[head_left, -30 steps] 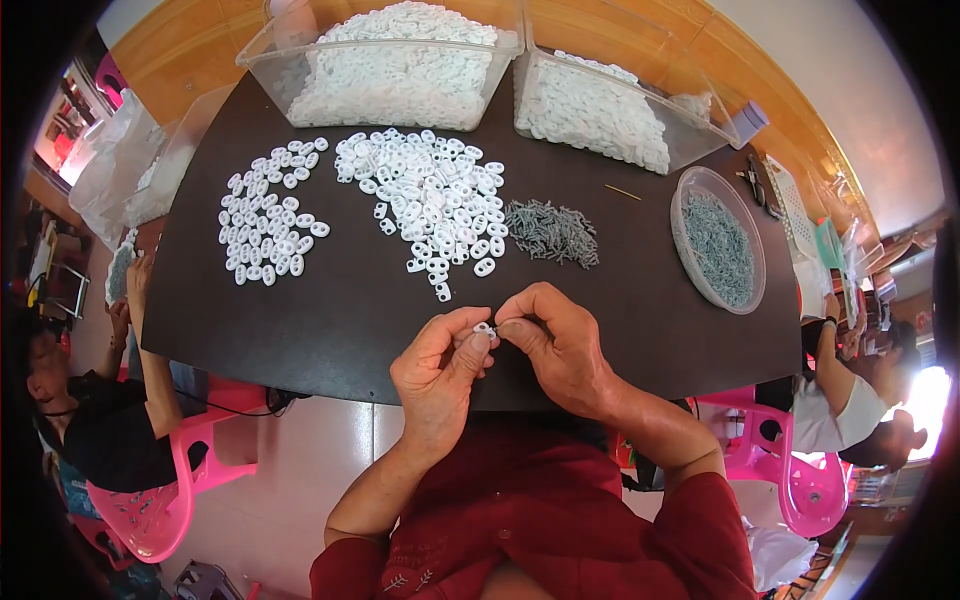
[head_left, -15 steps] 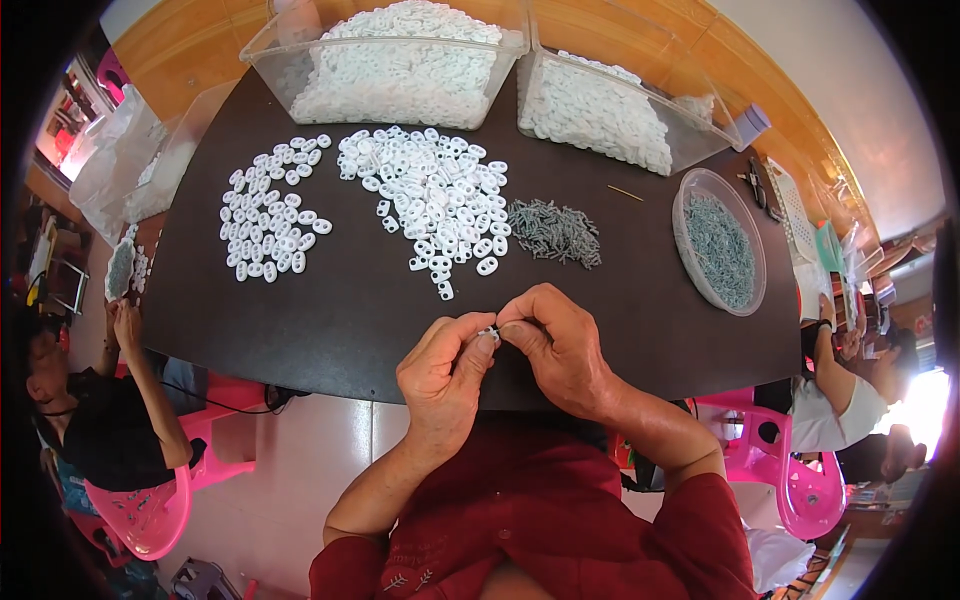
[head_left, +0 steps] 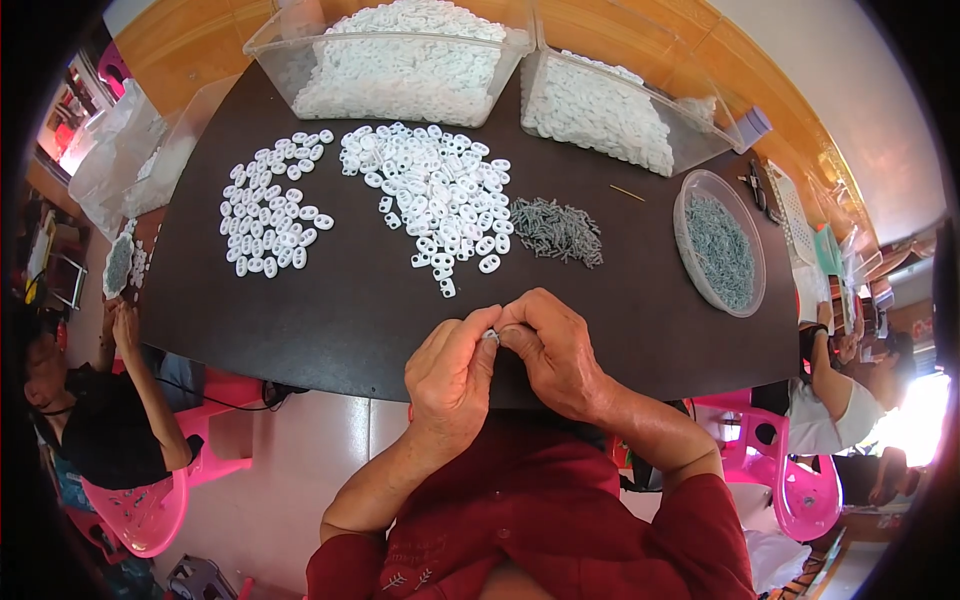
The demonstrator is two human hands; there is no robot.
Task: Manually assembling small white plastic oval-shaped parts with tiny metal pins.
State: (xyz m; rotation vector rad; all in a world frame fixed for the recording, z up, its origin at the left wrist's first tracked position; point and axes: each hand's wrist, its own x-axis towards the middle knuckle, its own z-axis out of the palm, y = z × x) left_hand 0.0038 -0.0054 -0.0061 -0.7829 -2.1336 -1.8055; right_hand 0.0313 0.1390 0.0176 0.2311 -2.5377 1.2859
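Observation:
My left hand point(head_left: 447, 382) and my right hand point(head_left: 550, 352) meet at the table's near edge, fingertips almost touching. A small white plastic piece point(head_left: 491, 336) is pinched in my left thumb and fingers, mostly covered by them. My right thumb and index finger are closed against its right side; what they pinch is hidden. Beyond my hands lies a heap of white oval two-hole plastic pieces point(head_left: 440, 195). To its left, similar pieces point(head_left: 268, 225) are spread out loosely. A small pile of short grey pins point(head_left: 557, 232) touches the heap's right side.
Two clear bins, one left point(head_left: 400, 42) and one right point(head_left: 690, 115), hold white pieces at the back. A round clear tub point(head_left: 757, 288) of grey pins stands right, near black-handled pliers point(head_left: 760, 190). A thin brass-coloured rod point(head_left: 627, 192) lies behind. People sit at both sides.
My left hand has tipped more upright and shifted slightly right, its fingers now covering more of the white piece. My right hand has barely moved. The piles look the same.

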